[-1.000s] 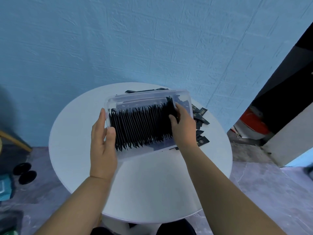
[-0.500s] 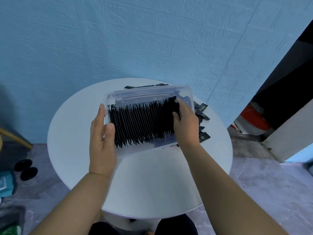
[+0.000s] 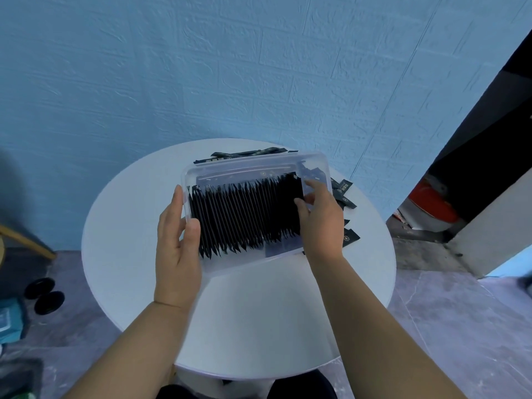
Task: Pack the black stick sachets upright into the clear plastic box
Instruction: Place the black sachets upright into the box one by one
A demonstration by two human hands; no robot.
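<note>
Location: clear plastic box [image 3: 259, 168] on white round desk [image 3: 138, 254], past centre toward 12 o'clock.
Contents: black stick sachets [image 3: 244, 220] stand on edge in one dense row, running from box's 9 o'clock wall nearly to 3 o'clock end.
At box's 9 o'clock end, left hand [image 3: 177, 249]: thumb over rim, fingers outside wall, clamped on it.
At row's 3 o'clock end, right hand [image 3: 319, 223]: thumb against last sachets, fingers bent, blurred; clamped or apart, cannot tell.
On desk at box's 3 o'clock, loose sachets [image 3: 349, 239]; more at 12 o'clock.
</note>
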